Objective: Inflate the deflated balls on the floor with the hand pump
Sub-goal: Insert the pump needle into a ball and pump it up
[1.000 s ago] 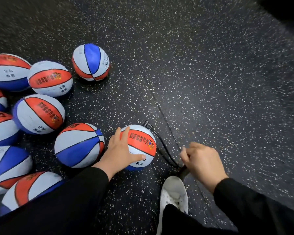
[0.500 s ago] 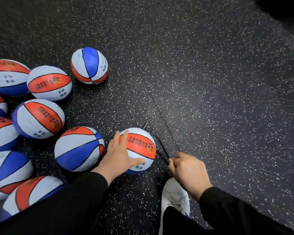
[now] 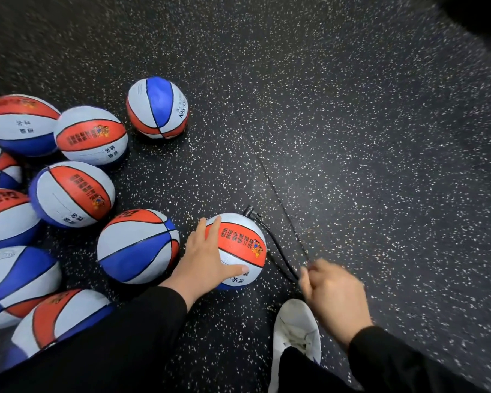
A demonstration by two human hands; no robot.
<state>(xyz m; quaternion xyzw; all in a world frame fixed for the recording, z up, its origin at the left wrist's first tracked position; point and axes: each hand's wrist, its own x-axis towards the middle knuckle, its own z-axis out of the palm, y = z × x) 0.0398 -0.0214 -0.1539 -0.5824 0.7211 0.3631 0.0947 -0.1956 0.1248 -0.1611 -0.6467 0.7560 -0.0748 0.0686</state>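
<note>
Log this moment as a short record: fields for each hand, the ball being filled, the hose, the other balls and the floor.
left hand: left hand rests flat on the ball, fingers straight
right hand: right hand is curled over the pump handle, which is hidden beneath it; blurred
ball being filled: red, white and blue ball on the floor
hose: black hose runs from the ball's far side towards the right hand
other balls: a cluster at left; the nearest ball lies beside the left hand
foot: white shoe below the right hand
floor: dark speckled floor
</note>
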